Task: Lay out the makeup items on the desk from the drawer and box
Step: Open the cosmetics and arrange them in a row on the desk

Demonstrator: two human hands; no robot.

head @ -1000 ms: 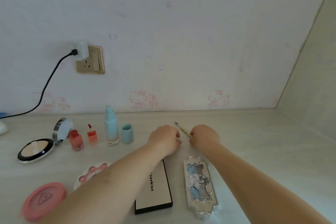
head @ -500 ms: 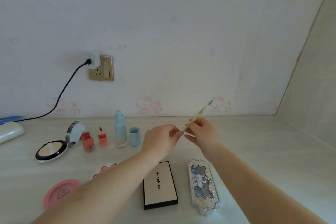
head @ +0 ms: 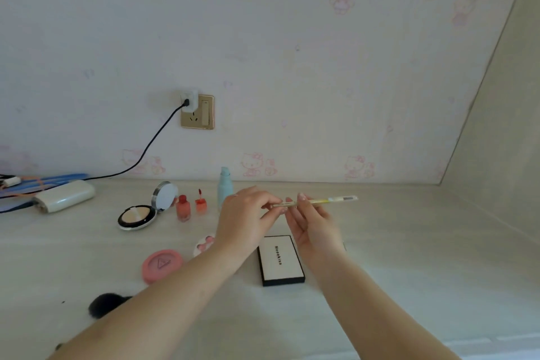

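Observation:
A thin yellow-white makeup pencil [head: 324,201] lies level in the air above the desk [head: 409,257]. My left hand [head: 245,222] pinches its left end and my right hand [head: 312,222] pinches its middle. Below them lies a black-edged cream palette [head: 280,260]. To the left stand a pale blue bottle [head: 224,187], two small red bottles [head: 183,208], an open powder compact [head: 140,215], a pink round case [head: 161,264] and a white pink-dotted case [head: 204,242], partly hidden by my left arm. The silver ornate palette is hidden behind my right arm.
A black fluffy brush head [head: 105,304] lies at the near left. A white power bank [head: 64,195] and blue cables [head: 43,180] sit at the far left, with a black cord [head: 152,140] running to a wall socket [head: 197,111]. A side wall closes the right.
Both hands lifted the pencil off the desk and turned it from slanted to level. The view has tilted up and shifted, bringing the brush and power bank into sight.

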